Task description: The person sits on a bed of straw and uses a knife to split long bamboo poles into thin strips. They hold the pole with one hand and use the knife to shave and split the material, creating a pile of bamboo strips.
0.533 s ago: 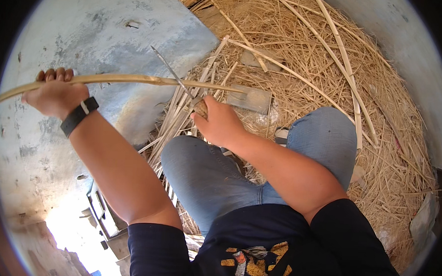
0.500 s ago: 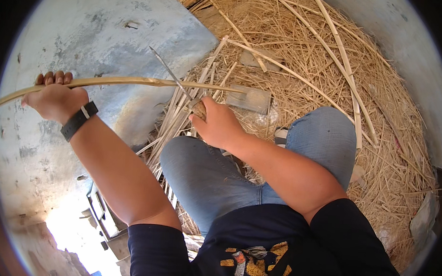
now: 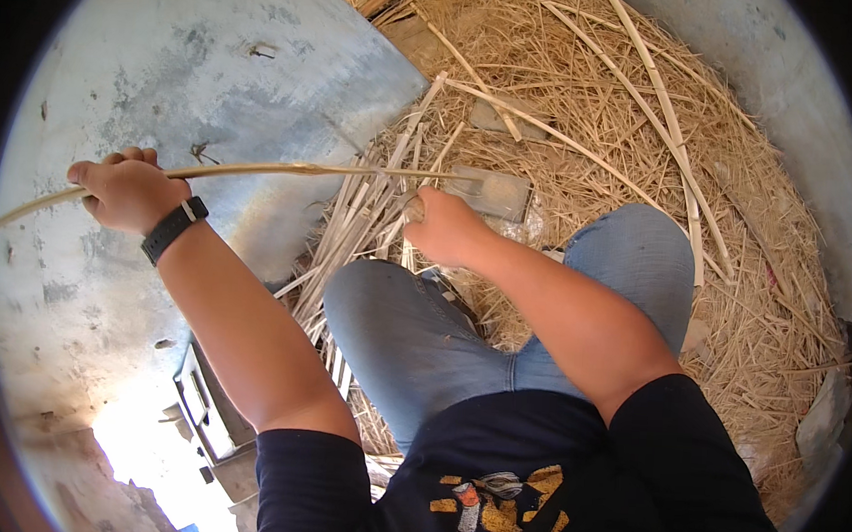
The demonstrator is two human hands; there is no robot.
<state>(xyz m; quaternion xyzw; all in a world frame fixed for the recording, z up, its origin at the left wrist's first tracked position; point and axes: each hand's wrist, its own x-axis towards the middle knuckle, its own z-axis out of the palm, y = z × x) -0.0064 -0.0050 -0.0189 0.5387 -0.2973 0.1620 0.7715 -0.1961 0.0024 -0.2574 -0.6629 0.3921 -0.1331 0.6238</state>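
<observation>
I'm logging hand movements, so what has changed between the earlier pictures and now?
The left hand has turned and shifted slightly right, its fingers curled in closer on the long strip. The right hand has shifted right with the wooden handle; its blade, clear before, is now hard to make out. Nothing was let go. The grey slab and loose strips stay put.

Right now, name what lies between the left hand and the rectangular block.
In the head view, a bamboo strip runs from the left hand toward the rectangular block, past a bluish wall and pale slats.
</observation>
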